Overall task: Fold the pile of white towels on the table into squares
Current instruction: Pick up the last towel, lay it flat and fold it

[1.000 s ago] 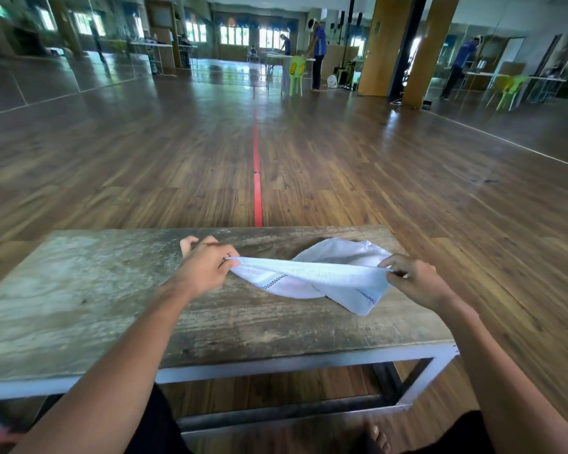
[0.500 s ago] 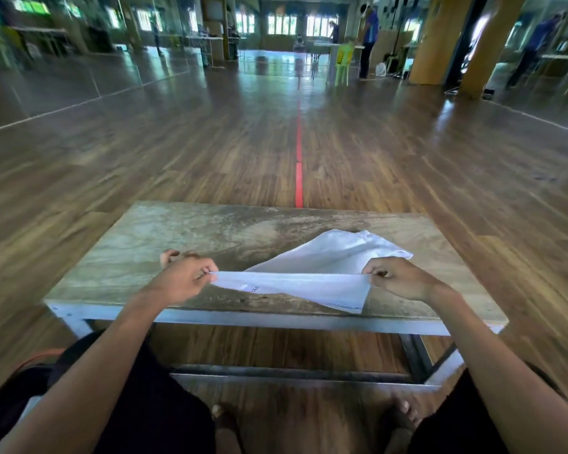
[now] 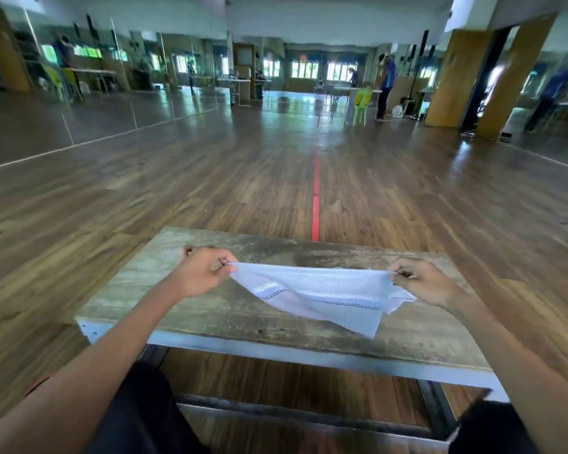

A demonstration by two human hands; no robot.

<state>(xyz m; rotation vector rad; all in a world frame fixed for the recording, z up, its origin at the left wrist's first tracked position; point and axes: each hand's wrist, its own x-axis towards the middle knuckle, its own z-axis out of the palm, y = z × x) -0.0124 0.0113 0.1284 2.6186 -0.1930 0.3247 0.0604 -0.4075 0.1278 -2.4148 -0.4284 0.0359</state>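
One white towel [image 3: 322, 294] with a dark checked border stripe hangs stretched between my hands above the low wooden table [image 3: 210, 309]. My left hand [image 3: 204, 271] pinches its left corner, and my right hand [image 3: 420, 281] pinches its right corner. The top edge is pulled taut between them. The lower part sags down in a point toward the table's front edge, and whether it touches the wood I cannot tell. No other towel is visible.
The table has a worn top and a metal frame [image 3: 309, 353]. My knees in dark shorts sit just in front of it. A wide wooden floor with a red line [image 3: 315, 204] stretches beyond. People and tables stand far back in the hall.
Both hands have lifted the towel off the table and moved apart, stretching its top edge. The part that lay on the table now hangs free. The camera has tilted up.
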